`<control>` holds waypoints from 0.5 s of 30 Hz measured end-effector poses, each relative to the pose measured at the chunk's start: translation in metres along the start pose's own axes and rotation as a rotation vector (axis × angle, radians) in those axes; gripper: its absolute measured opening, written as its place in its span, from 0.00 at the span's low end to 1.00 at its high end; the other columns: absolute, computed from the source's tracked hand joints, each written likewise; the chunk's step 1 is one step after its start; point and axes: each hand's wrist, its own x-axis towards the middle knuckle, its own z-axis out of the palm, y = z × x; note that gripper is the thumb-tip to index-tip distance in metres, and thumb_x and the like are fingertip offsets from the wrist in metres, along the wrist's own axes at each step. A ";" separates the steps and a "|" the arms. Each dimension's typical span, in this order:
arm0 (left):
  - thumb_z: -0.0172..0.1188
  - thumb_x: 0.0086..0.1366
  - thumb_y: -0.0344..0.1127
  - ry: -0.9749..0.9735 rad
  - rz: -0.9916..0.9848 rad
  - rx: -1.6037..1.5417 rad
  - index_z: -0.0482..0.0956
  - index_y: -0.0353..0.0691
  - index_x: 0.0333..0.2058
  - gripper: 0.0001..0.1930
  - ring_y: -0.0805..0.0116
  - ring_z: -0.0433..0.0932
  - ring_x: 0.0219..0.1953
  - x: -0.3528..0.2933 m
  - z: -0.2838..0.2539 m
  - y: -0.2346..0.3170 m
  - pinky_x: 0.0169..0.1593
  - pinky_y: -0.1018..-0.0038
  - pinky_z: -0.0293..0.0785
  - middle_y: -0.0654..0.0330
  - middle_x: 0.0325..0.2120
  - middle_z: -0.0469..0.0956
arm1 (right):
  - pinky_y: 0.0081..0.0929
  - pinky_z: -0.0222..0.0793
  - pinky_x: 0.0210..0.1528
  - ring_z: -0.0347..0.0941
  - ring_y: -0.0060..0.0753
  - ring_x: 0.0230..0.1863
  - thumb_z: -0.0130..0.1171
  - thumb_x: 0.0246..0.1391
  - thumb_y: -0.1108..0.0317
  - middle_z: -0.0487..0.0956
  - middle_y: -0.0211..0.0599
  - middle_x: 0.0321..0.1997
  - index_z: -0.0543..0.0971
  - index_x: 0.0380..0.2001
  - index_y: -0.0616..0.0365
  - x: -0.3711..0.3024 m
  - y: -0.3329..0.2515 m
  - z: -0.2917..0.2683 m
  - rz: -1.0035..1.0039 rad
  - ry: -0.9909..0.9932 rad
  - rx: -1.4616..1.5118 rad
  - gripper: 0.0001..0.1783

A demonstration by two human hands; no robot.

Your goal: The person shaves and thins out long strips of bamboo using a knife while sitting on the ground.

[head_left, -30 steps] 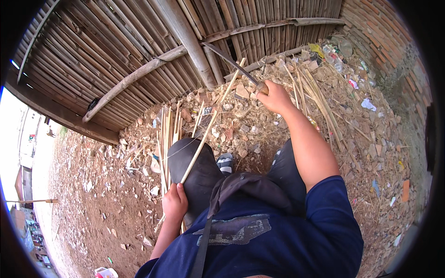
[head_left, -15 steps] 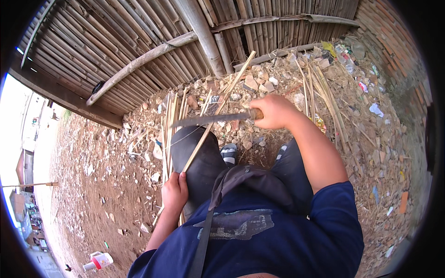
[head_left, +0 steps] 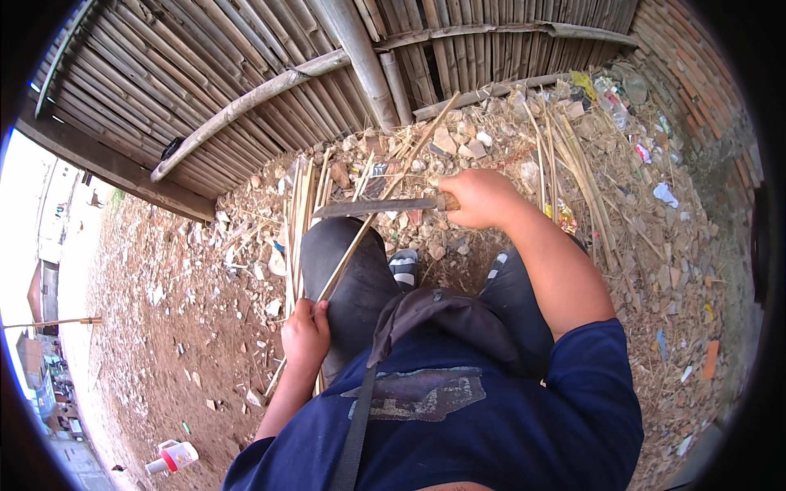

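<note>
My left hand [head_left: 306, 334] curls closed around a long, thin, straw-coloured bamboo strip [head_left: 354, 248] slanting over my black-trousered left knee [head_left: 325, 250] toward the earthen ground's [head_left: 176, 335] wall-side edge, while my right hand [head_left: 481, 199] tightly grips a grey-bladed, wooden-handled knife [head_left: 397, 206], seen crossing the strip.

Knife [head_left: 385, 206] in right fingers [head_left: 460, 190], pale strip [head_left: 350, 253] in left fingers [head_left: 304, 316] — crossing

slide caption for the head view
Right hand holds a knife across a pale strip gripped in the left hand.
</note>
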 end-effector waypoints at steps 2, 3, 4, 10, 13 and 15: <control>0.58 0.71 0.44 -0.022 -0.007 0.014 0.72 0.39 0.30 0.15 0.41 0.79 0.22 0.000 0.000 -0.002 0.26 0.51 0.72 0.47 0.18 0.78 | 0.46 0.78 0.47 0.81 0.50 0.44 0.63 0.45 0.62 0.84 0.46 0.40 0.82 0.45 0.50 0.003 0.005 0.002 0.018 -0.030 0.031 0.20; 0.58 0.71 0.43 -0.035 -0.020 0.031 0.72 0.39 0.30 0.14 0.41 0.79 0.23 -0.001 0.000 -0.003 0.27 0.51 0.72 0.47 0.19 0.78 | 0.45 0.78 0.47 0.81 0.50 0.44 0.63 0.45 0.62 0.84 0.46 0.39 0.82 0.45 0.50 0.007 0.009 0.003 0.027 -0.045 0.047 0.20; 0.58 0.71 0.41 -0.048 -0.034 0.049 0.72 0.38 0.31 0.13 0.40 0.79 0.24 -0.002 0.000 -0.003 0.28 0.51 0.72 0.46 0.19 0.78 | 0.45 0.78 0.46 0.81 0.50 0.44 0.63 0.45 0.62 0.84 0.46 0.39 0.82 0.43 0.51 0.011 0.018 0.007 0.068 -0.002 0.082 0.19; 0.56 0.72 0.45 -0.044 -0.005 -0.015 0.72 0.40 0.31 0.16 0.40 0.79 0.22 -0.002 0.000 -0.005 0.26 0.51 0.73 0.45 0.19 0.79 | 0.45 0.78 0.48 0.81 0.49 0.44 0.63 0.47 0.61 0.84 0.44 0.40 0.81 0.41 0.52 0.017 0.031 0.011 0.160 0.084 0.111 0.16; 0.55 0.72 0.45 -0.052 -0.011 0.012 0.73 0.40 0.31 0.15 0.40 0.79 0.22 -0.005 0.001 -0.008 0.25 0.50 0.73 0.44 0.19 0.79 | 0.45 0.78 0.47 0.82 0.49 0.43 0.63 0.48 0.62 0.84 0.43 0.40 0.81 0.40 0.52 0.009 -0.004 0.003 0.088 0.035 0.059 0.15; 0.55 0.72 0.45 -0.047 -0.023 0.037 0.72 0.40 0.31 0.15 0.40 0.79 0.21 -0.008 0.003 -0.011 0.25 0.50 0.73 0.44 0.19 0.78 | 0.45 0.78 0.46 0.82 0.49 0.42 0.62 0.49 0.63 0.84 0.43 0.39 0.81 0.39 0.52 0.018 0.004 0.020 0.040 0.025 0.092 0.13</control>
